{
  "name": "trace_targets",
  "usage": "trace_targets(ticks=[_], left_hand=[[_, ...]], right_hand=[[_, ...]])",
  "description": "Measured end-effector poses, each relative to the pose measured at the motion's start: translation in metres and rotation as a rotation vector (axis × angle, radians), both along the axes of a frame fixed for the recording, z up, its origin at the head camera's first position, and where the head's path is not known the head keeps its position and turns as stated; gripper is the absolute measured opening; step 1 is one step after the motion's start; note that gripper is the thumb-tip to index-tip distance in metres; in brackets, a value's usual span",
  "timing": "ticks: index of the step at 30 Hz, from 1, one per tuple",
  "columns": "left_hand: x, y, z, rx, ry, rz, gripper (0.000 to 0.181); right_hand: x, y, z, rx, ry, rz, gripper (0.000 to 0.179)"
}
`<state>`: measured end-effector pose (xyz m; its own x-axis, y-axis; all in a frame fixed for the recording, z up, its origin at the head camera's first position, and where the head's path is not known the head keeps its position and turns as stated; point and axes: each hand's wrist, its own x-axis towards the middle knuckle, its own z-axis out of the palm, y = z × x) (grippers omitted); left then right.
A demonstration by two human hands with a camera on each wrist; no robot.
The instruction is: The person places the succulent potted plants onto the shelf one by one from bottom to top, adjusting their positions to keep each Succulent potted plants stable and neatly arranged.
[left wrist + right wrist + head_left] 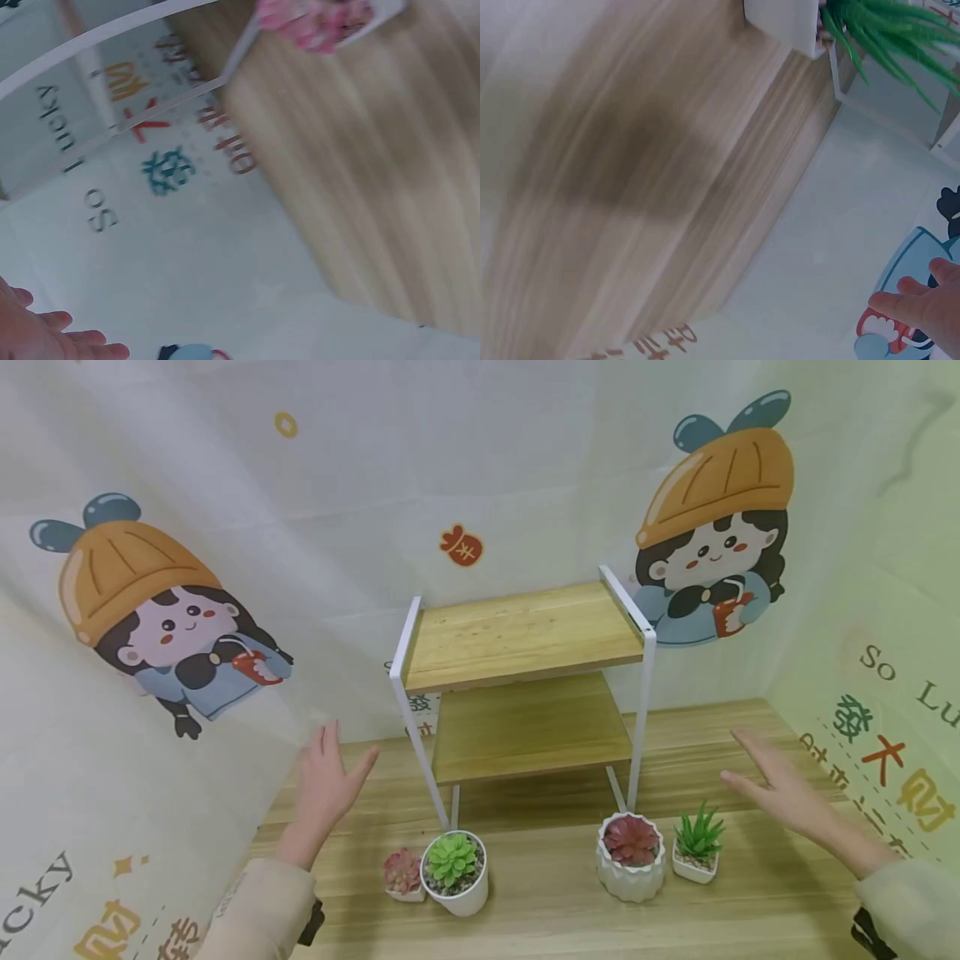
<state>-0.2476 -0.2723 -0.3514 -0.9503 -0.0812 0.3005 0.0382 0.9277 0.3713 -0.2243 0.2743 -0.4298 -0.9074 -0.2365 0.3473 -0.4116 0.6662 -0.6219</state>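
My left hand (330,785) is held up left of the shelf, fingers spread, touching nothing. On the other side, my right hand (783,789) hovers above the table with its fingers extended and holds nothing. Between them stands a two-tier wooden shelf (525,631) with a white frame. In front of its left leg sit a small pink succulent (402,870) and a green succulent in a round white pot (461,902). By the right leg are a dark red succulent in a ribbed white pot (632,878) and a spiky aloe-like plant (699,839) in a small white pot, nearest my right hand.
A wood-grain tabletop (540,918) carries the shelf and plants. Printed cloth walls (525,460) with cartoon figures and lettering enclose the back and both sides. The shelf's lower board (532,727) sits under the top one.
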Motion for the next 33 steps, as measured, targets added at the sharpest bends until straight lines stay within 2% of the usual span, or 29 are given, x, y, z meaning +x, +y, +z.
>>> trace_targets(ticks=[5, 8, 11, 15, 21, 25, 29, 33], left_hand=[[-0.007, 0.008, 0.040, 0.119, 0.091, -0.033, 0.072], [-0.012, 0.016, 0.060, 0.174, 0.134, -0.062, 0.067], [-0.018, 0.025, 0.075, 0.226, 0.174, -0.104, 0.061], [-0.027, 0.038, 0.091, 0.242, 0.192, -0.148, 0.057], [-0.041, 0.064, 0.120, 0.241, 0.122, -0.157, 0.059], [-0.054, 0.083, 0.133, 0.255, 0.054, -0.143, 0.059], [-0.065, 0.097, 0.138, 0.234, -0.016, -0.122, 0.058], [-0.072, 0.103, 0.135, 0.222, -0.040, -0.128, 0.055]], right_hand=[[0.017, -0.004, -0.016, -0.076, -0.006, 0.009, 0.070], [0.025, -0.004, -0.027, -0.098, -0.016, 0.014, 0.071], [0.033, -0.003, -0.036, -0.117, -0.048, 0.016, 0.072], [0.040, -0.002, -0.046, -0.122, -0.079, 0.011, 0.076], [0.045, -0.001, -0.062, -0.121, -0.112, 0.026, 0.079], [0.050, -0.003, -0.068, -0.109, -0.127, 0.019, 0.080], [0.052, -0.007, -0.072, -0.112, -0.132, 0.008, 0.081], [0.052, -0.011, -0.075, -0.117, -0.152, 0.008, 0.081]])
